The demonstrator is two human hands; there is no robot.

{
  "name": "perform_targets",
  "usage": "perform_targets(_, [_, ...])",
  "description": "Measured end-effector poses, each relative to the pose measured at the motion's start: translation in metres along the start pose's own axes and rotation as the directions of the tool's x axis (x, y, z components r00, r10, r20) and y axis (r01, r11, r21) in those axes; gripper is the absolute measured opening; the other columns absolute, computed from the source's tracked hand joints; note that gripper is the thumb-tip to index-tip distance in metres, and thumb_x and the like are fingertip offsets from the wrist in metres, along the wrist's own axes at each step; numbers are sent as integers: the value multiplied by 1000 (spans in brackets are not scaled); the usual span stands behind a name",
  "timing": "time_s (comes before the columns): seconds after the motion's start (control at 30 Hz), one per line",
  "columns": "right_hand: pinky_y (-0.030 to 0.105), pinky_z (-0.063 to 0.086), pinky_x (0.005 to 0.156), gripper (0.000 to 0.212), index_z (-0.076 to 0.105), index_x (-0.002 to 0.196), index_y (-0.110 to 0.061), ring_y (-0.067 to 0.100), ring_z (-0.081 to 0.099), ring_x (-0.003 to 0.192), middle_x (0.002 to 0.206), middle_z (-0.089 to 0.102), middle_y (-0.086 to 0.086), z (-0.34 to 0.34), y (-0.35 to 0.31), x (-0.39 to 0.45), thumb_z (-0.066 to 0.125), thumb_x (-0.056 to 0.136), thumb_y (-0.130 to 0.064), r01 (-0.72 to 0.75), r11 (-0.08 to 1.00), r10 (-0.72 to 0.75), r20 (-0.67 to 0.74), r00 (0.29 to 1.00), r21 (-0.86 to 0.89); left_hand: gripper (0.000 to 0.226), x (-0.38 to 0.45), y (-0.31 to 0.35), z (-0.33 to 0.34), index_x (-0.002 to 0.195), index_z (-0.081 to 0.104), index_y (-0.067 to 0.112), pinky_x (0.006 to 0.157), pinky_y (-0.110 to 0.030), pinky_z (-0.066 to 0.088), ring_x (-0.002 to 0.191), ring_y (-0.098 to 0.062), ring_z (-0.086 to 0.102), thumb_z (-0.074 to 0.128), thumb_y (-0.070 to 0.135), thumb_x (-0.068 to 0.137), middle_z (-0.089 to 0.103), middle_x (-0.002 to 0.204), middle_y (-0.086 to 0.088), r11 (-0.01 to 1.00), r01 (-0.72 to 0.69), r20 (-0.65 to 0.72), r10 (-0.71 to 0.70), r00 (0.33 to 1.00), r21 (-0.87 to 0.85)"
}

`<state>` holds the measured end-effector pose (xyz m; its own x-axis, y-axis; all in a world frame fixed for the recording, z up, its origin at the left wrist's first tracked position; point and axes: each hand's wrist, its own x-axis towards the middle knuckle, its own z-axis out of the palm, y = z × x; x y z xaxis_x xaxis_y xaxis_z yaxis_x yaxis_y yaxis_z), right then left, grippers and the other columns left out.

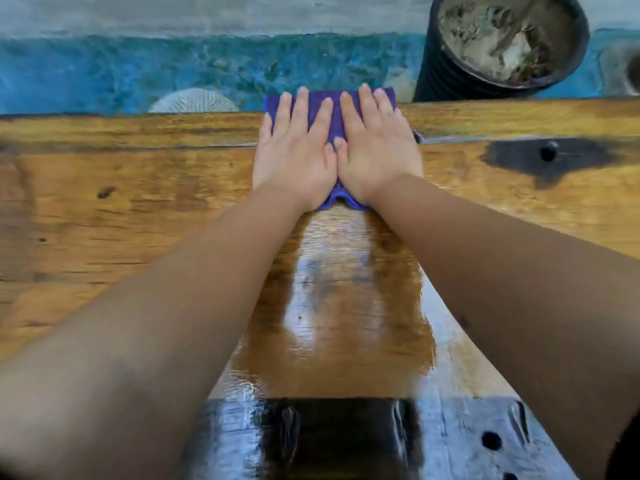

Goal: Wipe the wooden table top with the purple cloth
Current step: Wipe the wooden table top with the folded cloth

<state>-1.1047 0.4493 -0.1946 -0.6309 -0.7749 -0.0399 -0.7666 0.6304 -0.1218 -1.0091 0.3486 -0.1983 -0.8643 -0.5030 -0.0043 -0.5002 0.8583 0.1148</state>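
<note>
Purple cloth [329, 114] under both palms | L hand [296, 152] + R hand [375, 147] flat, fingers spread | far table top [138, 202] edge

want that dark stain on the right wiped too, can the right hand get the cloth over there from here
Probably yes. The right hand lies flat on the cloth, and the table between it and the dark stain looks bare. The pot stands beyond the far edge.

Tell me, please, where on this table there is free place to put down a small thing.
The wooden table top is bare left of the left hand, and right of the right hand up to the dark stain. The far edge is occupied by both hands on the purple cloth.
</note>
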Motion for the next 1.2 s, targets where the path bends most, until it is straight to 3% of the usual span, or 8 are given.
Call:
perform_targets(0.17, [43,12,118,63,19,153,-18,27,10,147,160,19,10,0,1,16,22,96,-44,15,1000,-15,-25,1000,3,60,16,-5,1,152,21,25,117,-50,10,147,-31,11,22,44,95,18,160,-10,1000,13,-24,-13,1000,26])
perform_targets(0.3, [43,12,118,64,16,154,-16,27,10,148,161,16,10,3,1,4,20,97,-45,7,1000,-9,-60,998,-28,62,7,-2,-2,153,17,23,117,-50,9,147,-31,7,20,44,94,13,161,-9,999,-24,-10,24,1000,25])
perform_targets(0.47, [45,15,118,68,14,154,-14,29,9,148,161,11,13,6,1,-53,19,96,-48,62,998,-62,-16,998,-31,65,-51,-3,2,153,15,23,116,-52,11,148,-31,6,22,48,94,7,162,-11,996,-83,31,82,996,33])
perform_targets(0.63, [46,15,117,68,16,154,-13,30,10,147,161,12,15,7,-19,-167,23,96,-48,58,998,-59,65,996,6,66,-166,18,2,153,19,22,115,-54,16,147,-33,10,26,48,93,10,161,-13,997,-77,85,77,993,3])
perform_targets(0.87, [44,10,117,70,13,154,-14,29,4,148,162,7,13,14,-67,-404,21,95,-49,-57,996,40,253,967,61,68,-394,56,-1,153,21,24,116,-51,13,148,-29,7,30,50,90,10,162,-9,997,-61,258,70,964,-44])
perform_targets(1.03, [42,6,117,69,13,154,-14,27,3,148,161,2,9,10,-87,-541,23,95,-48,-30,997,5,320,947,72,65,-536,88,-10,151,27,21,115,-52,13,146,-32,15,32,49,92,17,160,-11,998,-19,325,37,945,-58])
perform_targets(1.2, [40,-1,117,68,5,154,-18,20,-14,145,159,-9,4,7,-97,-635,18,96,-51,-42,996,8,379,925,82,65,-623,110,-20,150,32,20,113,-53,16,146,-31,17,35,48,91,19,159,-10,996,-51,387,77,919,-76])
